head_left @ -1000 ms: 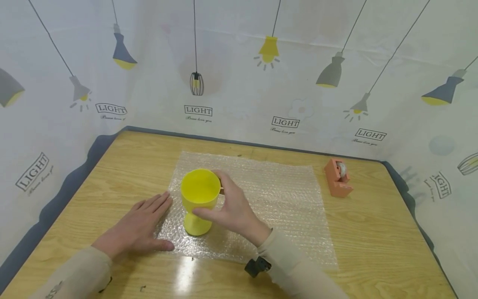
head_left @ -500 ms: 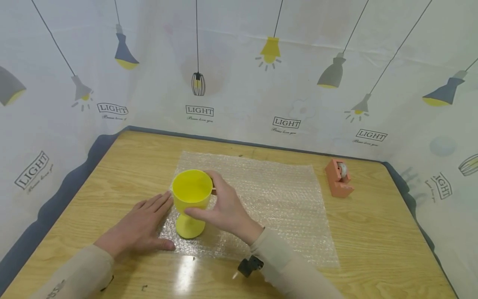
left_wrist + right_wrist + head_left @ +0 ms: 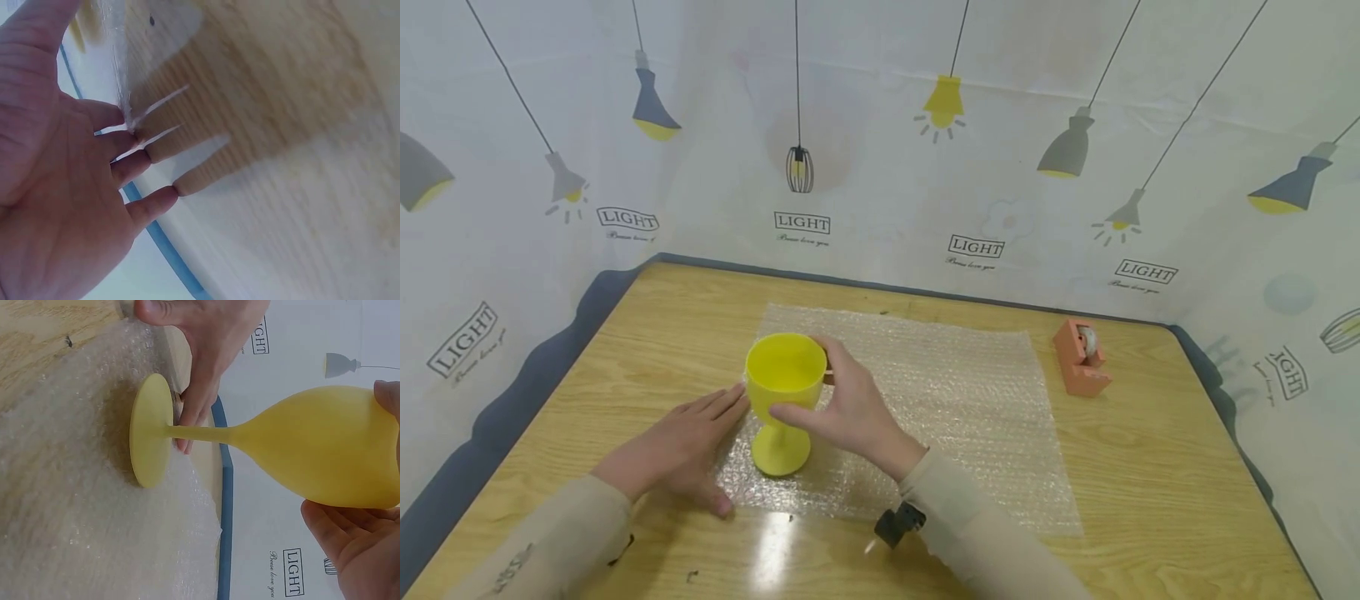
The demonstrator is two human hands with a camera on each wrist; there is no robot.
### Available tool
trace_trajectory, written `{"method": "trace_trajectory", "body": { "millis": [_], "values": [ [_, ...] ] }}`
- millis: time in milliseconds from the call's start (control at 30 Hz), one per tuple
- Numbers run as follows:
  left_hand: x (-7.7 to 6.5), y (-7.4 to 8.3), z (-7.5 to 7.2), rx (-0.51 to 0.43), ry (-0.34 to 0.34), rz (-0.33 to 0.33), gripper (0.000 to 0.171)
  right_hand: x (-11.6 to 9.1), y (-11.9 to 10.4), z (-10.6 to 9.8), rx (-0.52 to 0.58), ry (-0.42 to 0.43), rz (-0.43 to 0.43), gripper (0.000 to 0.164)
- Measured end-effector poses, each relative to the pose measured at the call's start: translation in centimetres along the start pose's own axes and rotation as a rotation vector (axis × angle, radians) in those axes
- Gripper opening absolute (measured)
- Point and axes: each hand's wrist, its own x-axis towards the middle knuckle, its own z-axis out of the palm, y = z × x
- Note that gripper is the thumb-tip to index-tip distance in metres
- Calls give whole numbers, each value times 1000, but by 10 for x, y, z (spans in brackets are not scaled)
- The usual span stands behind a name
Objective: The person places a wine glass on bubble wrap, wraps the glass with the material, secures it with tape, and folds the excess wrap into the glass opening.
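A yellow goblet [image 3: 784,367] stands upright over the left part of a clear bubble wrap sheet [image 3: 940,408]. My right hand [image 3: 853,412] grips its bowl, thumb on the near side and fingers round the far side. In the right wrist view the slim stem and round foot of the goblet [image 3: 312,444] show, the foot close over the bubble wrap [image 3: 75,506]. My left hand [image 3: 673,454] lies at the sheet's left edge with fingers straight. Seen from the left wrist, the fingertips of that hand [image 3: 69,162] touch the wood right at the wrap's edge.
An orange tape dispenser [image 3: 1078,367] with a roll of tape stands at the right, beyond the sheet's edge. The wooden table [image 3: 1165,467] is bordered at the back and sides by a white curtain [image 3: 880,167] printed with lamps.
My right hand has brought the goblet a little to the left, then slightly up. The left hand stays at the wrap's edge, though its thumb has shifted toward the near side.
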Motion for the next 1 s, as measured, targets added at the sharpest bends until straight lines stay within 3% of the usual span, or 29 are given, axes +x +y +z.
{"method": "trace_trajectory", "body": {
  "millis": [200,500,700,1000],
  "values": [
    [-1,-2,4,34,15,8,152,8,-5,-1,24,6,48,74],
    [-3,1,4,58,20,14,152,18,-18,0,25,30,224,64],
    [-5,-1,5,67,24,17,152,26,-26,2,-49,42,319,65],
    [-5,-1,5,71,53,37,152,43,-31,6,-193,-31,451,64]
  ]
}}
